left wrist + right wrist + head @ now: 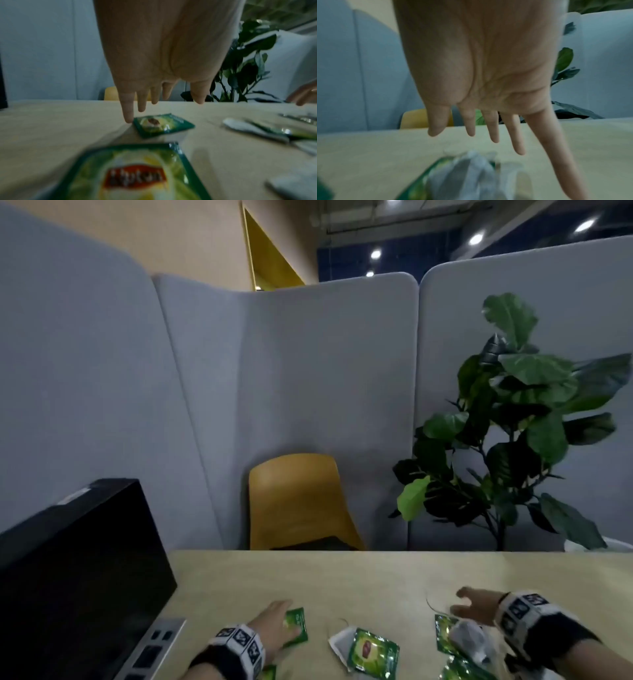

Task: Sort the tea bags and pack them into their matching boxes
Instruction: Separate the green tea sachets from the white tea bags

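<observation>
Tabletop (376, 577) in your head view carries green tea bags (372, 654); your left hand (274, 628) lies flat over one sachet (297, 625), your right hand (474, 606) spread above others. Left wrist: your straight fingers (127, 108) touch that sachet's edge (163, 124). Right wrist: fingers (493, 128) splayed wide, holding nothing, over a blurred white tea bag (471, 175).

white marker-patterned wristbands (241, 645), seemingly black sleeves (561, 642)

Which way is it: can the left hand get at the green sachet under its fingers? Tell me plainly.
Probably yes. The left hand hangs open above the green sachet, a fingertip at its edge, with nothing in between.
</observation>
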`<state>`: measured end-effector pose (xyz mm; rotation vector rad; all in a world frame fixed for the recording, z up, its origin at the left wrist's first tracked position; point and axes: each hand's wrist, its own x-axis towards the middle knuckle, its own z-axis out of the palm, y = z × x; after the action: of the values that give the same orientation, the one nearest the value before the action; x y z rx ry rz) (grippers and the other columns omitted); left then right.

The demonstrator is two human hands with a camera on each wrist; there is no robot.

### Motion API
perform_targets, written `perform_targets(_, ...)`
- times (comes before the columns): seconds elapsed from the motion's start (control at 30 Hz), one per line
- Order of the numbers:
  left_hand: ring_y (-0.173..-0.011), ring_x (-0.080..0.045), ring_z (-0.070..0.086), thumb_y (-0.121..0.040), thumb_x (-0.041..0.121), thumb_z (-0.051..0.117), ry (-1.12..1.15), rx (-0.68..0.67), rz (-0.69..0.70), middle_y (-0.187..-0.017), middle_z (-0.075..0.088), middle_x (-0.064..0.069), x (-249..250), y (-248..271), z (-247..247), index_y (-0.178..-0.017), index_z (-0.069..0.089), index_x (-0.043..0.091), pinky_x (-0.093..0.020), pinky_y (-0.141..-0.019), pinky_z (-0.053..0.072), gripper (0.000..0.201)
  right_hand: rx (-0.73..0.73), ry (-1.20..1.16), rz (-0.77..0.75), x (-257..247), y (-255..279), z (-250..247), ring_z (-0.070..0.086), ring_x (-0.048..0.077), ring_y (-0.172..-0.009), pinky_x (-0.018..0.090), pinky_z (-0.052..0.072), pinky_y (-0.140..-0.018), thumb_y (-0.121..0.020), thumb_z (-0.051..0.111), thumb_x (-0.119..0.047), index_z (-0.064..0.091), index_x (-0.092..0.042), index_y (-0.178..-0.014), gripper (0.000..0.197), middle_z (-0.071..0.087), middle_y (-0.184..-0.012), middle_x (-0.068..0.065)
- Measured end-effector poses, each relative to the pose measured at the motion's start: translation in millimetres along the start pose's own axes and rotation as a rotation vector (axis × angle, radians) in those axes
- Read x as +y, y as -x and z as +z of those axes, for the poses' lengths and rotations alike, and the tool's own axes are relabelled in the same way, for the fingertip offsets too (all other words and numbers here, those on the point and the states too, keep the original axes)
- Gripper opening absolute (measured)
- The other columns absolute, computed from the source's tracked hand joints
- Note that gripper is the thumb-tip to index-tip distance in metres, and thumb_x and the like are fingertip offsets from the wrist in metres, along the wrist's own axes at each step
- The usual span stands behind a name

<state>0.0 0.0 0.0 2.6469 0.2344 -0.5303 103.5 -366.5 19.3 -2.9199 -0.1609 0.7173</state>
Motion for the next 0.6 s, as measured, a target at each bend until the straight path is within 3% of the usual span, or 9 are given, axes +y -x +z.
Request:
perform_targets(0.1, -0.139, -0.024, 0.027, -0.091, 0.043, 0.046, -0.147, -0.023, 0.041, -0.153, 0.025, -0.008, 8.9, -4.5, 17.4, -0.145, 0.023, 0.015, -0.031, -0.113, 0.021, 0.066, -0.033, 0.137, 0.024, -9.0, 0.2, 34.4, 0.047, 0.024, -0.125, 0.034, 0.037, -0.105, -0.083, 0.041, -0.053, 0.044, -0.016, -0.129, 0.059, 0.048, -0.138, 0.01)
perform_targets(0.17, -0.139, -0.025, 0.026, -0.093, 0.045, 0.044, -0.165, -0.061, 0.069, -0.153, 0.025, -0.005, 13.5, 4.2, 21.9, -0.146, 0.024, 0.015, -0.029, -0.111, 0.023, 0.064, -0.051, 0.192, -0.016, -18.4, 8.0, 47.1, 0.042, 0.027, -0.129, 0.035, 0.035, -0.107, -0.087, 0.043, -0.051, 0.041, -0.015, -0.134, 0.059, 0.042, -0.141, 0.009)
perform_targets(0.23, -0.138, -0.023, 0.031, -0.095, 0.042, 0.045, -0.034, -0.078, 0.121, -0.15, 0.032, -0.004, 10.8, 18.8, 21.5, -0.144, 0.03, 0.016, -0.021, -0.104, 0.028, 0.057, -0.085, 0.09, -0.129, -28.2, 24.3, 50.9, 0.04, 0.024, -0.131, 0.029, 0.034, -0.106, -0.093, 0.043, -0.045, 0.038, -0.013, -0.139, 0.056, 0.039, -0.144, 0.008)
perform_targets(0.3, -0.139, -0.019, 0.029, -0.095, 0.039, 0.046, 0.119, -0.032, 0.103, -0.152, 0.028, -0.004, 0.1, 42.1, 14.4, -0.145, 0.027, 0.016, -0.017, -0.101, 0.026, 0.058, -0.081, -0.116, -0.244, -30.2, 49.5, 45.8, 0.044, 0.015, -0.127, 0.014, 0.034, -0.093, -0.097, 0.042, -0.032, 0.04, -0.014, -0.139, 0.046, 0.044, -0.142, 0.006)
perform_targets(0.37, -0.139, -0.018, 0.029, -0.094, 0.035, 0.05, 0.123, 0.008, 0.046, -0.154, 0.024, -0.006, -19.9, 64.5, 6.8, -0.147, 0.021, 0.014, -0.012, -0.096, 0.026, 0.064, -0.012, -0.214, -0.234, -15.3, 70.6, 38.5, 0.045, 0.012, -0.124, 0.008, 0.033, -0.086, -0.099, 0.039, -0.027, 0.038, -0.016, -0.139, 0.042, 0.044, -0.143, 0.003)
perform_targets(0.47, -0.135, -0.021, 0.035, -0.091, 0.04, 0.053, -0.15, -0.023, -0.09, -0.151, 0.031, -0.007, -47.1, 91.0, 8.5, -0.146, 0.024, 0.013, -0.022, -0.1, 0.03, 0.067, 0.042, -0.097, -0.101, 13.3, 92.7, 41.6, 0.049, 0.02, -0.124, 0.015, 0.045, -0.086, -0.099, 0.035, -0.033, 0.037, -0.016, -0.137, 0.042, 0.043, -0.142, 0.008)
perform_targets(0.53, -0.125, -0.023, 0.047, -0.09, 0.041, 0.055, -0.217, -0.087, -0.081, -0.141, 0.047, -0.006, -45.3, 99.5, 23.0, -0.138, 0.038, 0.016, -0.026, -0.095, 0.038, 0.057, -0.048, 0.044, -0.086, 11.5, 107.1, 53.3, 0.055, 0.018, -0.112, 0.018, 0.045, -0.093, -0.098, 0.035, -0.038, 0.04, -0.015, -0.136, 0.045, 0.049, -0.134, 0.008)
perform_targets(0.6, -0.121, -0.023, 0.051, -0.09, 0.037, 0.056, -0.168, -0.088, -0.015, -0.136, 0.053, -0.006, -33.5, 104.7, 40.7, -0.133, 0.047, 0.015, -0.028, -0.098, 0.041, 0.049, -0.118, 0.015, -0.141, -7.1, 117.0, 68.2, 0.055, 0.015, -0.098, 0.018, 0.049, -0.085, -0.097, 0.037, -0.042, 0.043, -0.014, -0.133, 0.046, 0.053, -0.129, 0.008)
